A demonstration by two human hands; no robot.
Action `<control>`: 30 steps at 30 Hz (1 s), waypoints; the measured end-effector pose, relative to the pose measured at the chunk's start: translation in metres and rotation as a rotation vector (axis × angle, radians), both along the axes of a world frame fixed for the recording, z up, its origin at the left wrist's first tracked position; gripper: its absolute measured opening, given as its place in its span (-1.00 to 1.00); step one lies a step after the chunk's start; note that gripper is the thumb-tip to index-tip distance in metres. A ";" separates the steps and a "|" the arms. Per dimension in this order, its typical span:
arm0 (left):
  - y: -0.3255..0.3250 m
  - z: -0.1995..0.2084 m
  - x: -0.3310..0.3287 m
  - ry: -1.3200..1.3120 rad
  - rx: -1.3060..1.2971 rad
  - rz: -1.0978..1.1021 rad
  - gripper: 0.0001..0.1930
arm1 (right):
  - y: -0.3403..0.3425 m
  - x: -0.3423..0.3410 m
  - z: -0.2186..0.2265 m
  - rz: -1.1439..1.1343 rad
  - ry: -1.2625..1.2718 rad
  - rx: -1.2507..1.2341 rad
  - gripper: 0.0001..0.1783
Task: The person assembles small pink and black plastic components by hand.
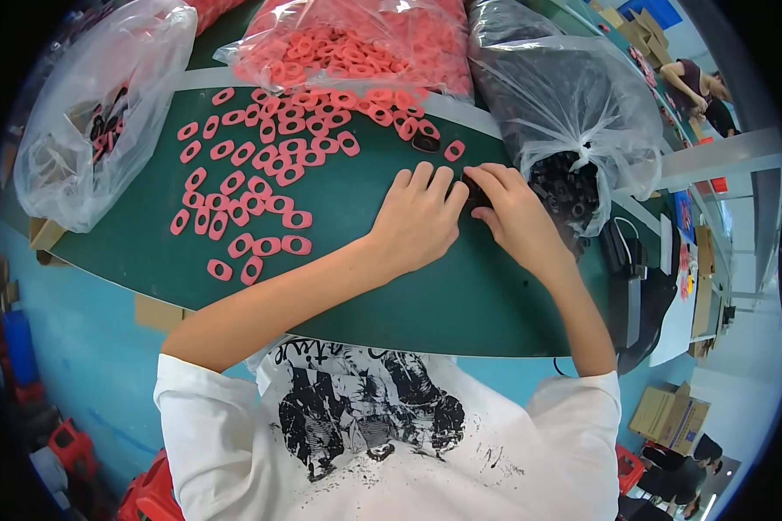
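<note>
Over the green table (356, 304), both of my hands are close together. My right hand (517, 217) pinches a small black part (473, 196) between thumb and fingers. Beside it, my left hand (415, 215) has its fingers curled down; whatever they grip is hidden beneath them. Just beyond the left fingers lies another dark oval piece (425, 141), with a single pink oval ring (453, 150) to its right. Many more pink rings (261, 187), each with a hole in the middle, are scattered across the table's left half.
A clear bag of pink rings (347, 52) spills at the far edge. Right of it, a bag (573, 95) opens on loose black parts (565, 187). At left stands a clear bag (104, 104) with mixed pieces. A black device (626, 260) sits at the right edge. Other people are beyond.
</note>
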State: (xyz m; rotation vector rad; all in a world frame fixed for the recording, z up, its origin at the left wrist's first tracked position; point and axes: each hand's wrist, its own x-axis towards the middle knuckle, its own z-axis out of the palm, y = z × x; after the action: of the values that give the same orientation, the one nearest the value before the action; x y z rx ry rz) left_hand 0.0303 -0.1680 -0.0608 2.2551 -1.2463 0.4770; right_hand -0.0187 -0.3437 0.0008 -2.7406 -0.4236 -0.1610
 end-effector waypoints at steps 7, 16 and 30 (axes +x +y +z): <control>0.024 -0.002 -0.013 -0.028 -0.021 -0.077 -0.77 | -0.002 0.015 -0.005 0.089 0.032 -0.007 -0.59; 0.091 0.040 -0.052 1.687 -1.193 -0.109 -0.82 | 0.029 0.074 -0.013 0.145 -0.229 0.066 -0.69; 0.105 0.027 -0.084 2.056 -1.456 -0.159 -0.81 | 0.033 0.063 -0.032 0.108 -0.349 -0.062 -0.75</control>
State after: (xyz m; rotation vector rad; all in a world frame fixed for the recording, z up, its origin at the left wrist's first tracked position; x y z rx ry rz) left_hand -0.0536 -0.0635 -0.0341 0.4544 0.2212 -0.7338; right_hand 0.0447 -0.3102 -0.0314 -2.7427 -0.6773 -0.6125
